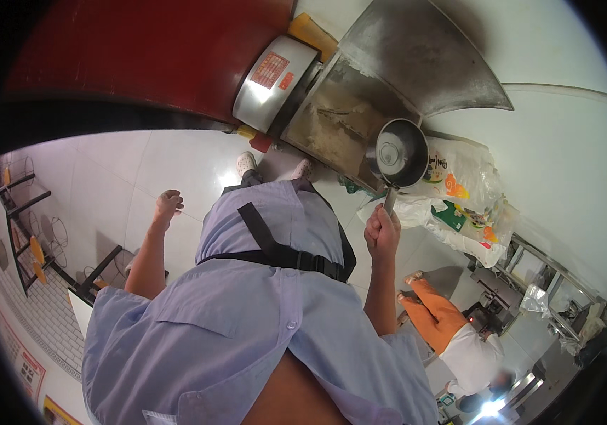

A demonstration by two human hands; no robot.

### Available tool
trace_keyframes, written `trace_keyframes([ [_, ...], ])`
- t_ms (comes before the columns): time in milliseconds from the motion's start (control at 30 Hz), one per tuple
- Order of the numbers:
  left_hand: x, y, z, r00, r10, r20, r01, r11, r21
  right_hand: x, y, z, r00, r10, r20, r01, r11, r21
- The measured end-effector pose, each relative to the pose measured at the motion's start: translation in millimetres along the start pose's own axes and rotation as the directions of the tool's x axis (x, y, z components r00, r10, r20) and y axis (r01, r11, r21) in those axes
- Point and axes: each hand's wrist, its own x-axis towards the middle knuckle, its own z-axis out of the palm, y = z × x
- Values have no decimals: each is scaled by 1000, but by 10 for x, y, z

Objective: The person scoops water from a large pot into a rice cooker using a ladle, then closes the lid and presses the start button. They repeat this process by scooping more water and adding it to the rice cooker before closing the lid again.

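Note:
My right hand grips the metal handle of a deep frying pan, dark inside with a shiny base. The pan is held out over the right front corner of a stained stainless-steel basin. A pale powdery residue coats the basin's inside. My left hand hangs to the left above the floor, fingers loosely curled and nothing visible in it. Whether its fingers close fully is not clear.
A steel box with a red label adjoins the basin, beside a red surface. A curved steel panel rises behind. Printed plastic bags stand at right. Another person in orange trousers is farther right. Chairs stand left.

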Motion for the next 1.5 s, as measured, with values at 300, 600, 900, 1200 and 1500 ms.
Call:
trace_keyframes([
  [300,-232,-313,149,989,-135,55,132,990,53,246,-190,99,992,129,-15,-129,980,-150],
  [600,-677,-424,573,987,-155,40,149,981,128,765,-455,37,960,281,15,-268,928,-258],
  [900,-776,-526,811,992,-129,-6,128,974,186,746,-630,-130,946,322,47,-306,929,-206],
  [1200,-524,-364,732,994,-107,9,102,969,224,833,-496,-487,894,395,210,-432,885,176],
  [1500,-683,-34,645,995,-95,8,89,955,284,1116,-291,-534,782,419,461,-614,646,454],
])
